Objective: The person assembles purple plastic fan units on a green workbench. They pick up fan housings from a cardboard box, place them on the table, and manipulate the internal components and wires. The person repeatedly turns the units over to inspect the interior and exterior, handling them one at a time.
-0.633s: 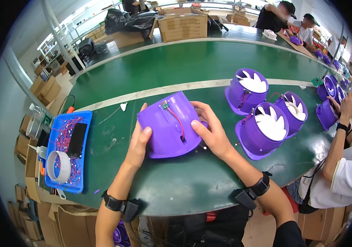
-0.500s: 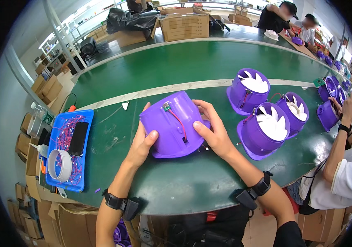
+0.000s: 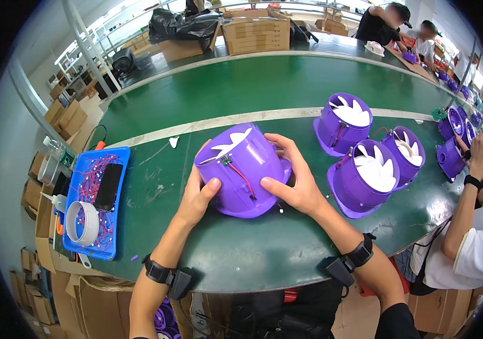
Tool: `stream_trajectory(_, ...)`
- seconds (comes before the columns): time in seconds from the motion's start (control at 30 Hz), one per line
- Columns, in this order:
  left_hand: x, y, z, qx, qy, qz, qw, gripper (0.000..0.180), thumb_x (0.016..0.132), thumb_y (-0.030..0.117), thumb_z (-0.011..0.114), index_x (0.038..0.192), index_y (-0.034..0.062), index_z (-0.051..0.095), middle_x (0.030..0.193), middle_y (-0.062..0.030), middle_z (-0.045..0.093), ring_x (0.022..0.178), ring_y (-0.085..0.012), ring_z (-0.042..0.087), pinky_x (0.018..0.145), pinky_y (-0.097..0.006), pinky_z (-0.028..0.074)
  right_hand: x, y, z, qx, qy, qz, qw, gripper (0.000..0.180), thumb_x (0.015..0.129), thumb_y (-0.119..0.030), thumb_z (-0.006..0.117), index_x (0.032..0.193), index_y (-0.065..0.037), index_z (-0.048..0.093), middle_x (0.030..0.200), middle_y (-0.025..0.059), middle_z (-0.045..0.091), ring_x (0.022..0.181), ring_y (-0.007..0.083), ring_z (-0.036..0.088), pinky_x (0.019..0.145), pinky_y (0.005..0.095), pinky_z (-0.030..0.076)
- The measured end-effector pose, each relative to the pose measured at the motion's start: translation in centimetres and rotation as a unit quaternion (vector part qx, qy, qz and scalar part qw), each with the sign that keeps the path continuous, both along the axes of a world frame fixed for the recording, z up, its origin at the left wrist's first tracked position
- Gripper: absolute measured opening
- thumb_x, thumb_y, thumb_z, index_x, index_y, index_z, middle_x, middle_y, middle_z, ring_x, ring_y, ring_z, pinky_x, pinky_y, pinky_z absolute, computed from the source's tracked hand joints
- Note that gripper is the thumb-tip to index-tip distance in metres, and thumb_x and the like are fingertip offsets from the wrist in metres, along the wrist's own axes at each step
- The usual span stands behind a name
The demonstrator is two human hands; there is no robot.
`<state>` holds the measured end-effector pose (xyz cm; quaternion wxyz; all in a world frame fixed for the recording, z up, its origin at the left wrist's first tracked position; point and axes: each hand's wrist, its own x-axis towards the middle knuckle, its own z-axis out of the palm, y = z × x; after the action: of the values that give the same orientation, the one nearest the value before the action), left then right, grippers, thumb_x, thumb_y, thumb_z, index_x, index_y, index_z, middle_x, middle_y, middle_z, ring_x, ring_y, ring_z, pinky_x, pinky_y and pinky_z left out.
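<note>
Between my two hands is a purple fan housing (image 3: 238, 183), tilted so that some white blades show at its top. A small green circuit board sits on its side near the rim, with a red wire running down from it. My left hand (image 3: 197, 192) grips the left side, thumb on the front wall. On the right side my right hand (image 3: 292, 181) is wrapped round it, thumb also pressed to the front. A short wire end with a white connector (image 3: 281, 211) hangs below the housing. The fingers behind it are partly hidden.
Three purple fan housings with white blades (image 3: 374, 166) stand to the right. At left lies a blue tray (image 3: 118, 214) with red wires, a black phone (image 3: 108, 187) and a white ring (image 3: 82, 224). A co-worker's arm (image 3: 462, 209) reaches in at far right, near more purple housings.
The housing in my hands has tipped toward me, so its white blades now show at the top. My right thumb has shifted slightly left and down on its wall.
</note>
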<state>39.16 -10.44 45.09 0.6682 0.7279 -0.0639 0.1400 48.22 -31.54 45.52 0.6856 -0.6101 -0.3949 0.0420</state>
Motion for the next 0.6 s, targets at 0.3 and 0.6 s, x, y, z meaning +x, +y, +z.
stream_trajectory(0.3, 0.12, 0.17, -0.38, -0.003, 0.002, -0.001, 1.0, 0.1, 0.08, 0.058, 0.062, 0.149, 0.0004, 0.018, 0.147, -0.0187, 0.031, 0.138, -0.0285, 0.03, 0.114, -0.041, 0.021, 0.16, -0.34, 0.12, -0.025, -0.008, 0.009, 1.0, 0.077, 0.076, -0.029, 0.074, 0.138, -0.003, 0.037, 0.129, 0.0158, 0.047, 0.113, 0.0249, 0.05, 0.1, 0.0384, 0.038)
stream_trajectory(0.6, 0.14, 0.27, -0.19, -0.001, -0.003, -0.008, 1.0, 0.101, 0.08, 0.058, 0.062, 0.149, -0.0008, 0.017, 0.148, -0.0194, 0.031, 0.138, -0.0287, 0.03, 0.114, -0.041, 0.021, 0.25, -0.13, -0.2, -0.014, -0.029, -0.016, 0.999, 0.076, 0.075, -0.032, 0.076, 0.135, 0.0, 0.041, 0.128, 0.0174, 0.05, 0.111, 0.0261, 0.052, 0.097, 0.0378, 0.041)
